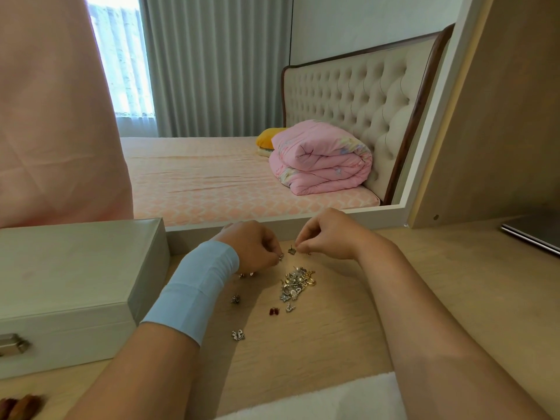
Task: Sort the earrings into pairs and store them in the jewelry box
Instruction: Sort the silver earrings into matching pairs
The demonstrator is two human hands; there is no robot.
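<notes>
A tangled pile of silver and gold earrings (296, 283) lies on the wooden desk (333, 338). Small pairs are set apart: a silver pair (238, 335) nearest me, a red pair (274, 311), one silver piece (235, 298) and another (290, 307). My left hand (253, 247), with a blue band on the wrist, pinches a small silver earring (281, 257). My right hand (327, 234) is closed just beyond the pile, fingertips beside a dark stud earring (292, 251) on the desk; whether it grips it is unclear. The white jewelry box (72, 286) stands shut at the left.
A large mirror (272, 116) rises behind the desk, reflecting a bed and a folded pink quilt. A closed laptop (533, 234) lies at the far right. A white fluffy cloth (318, 401) sits at the front edge. Brown objects (18, 406) lie at the bottom left.
</notes>
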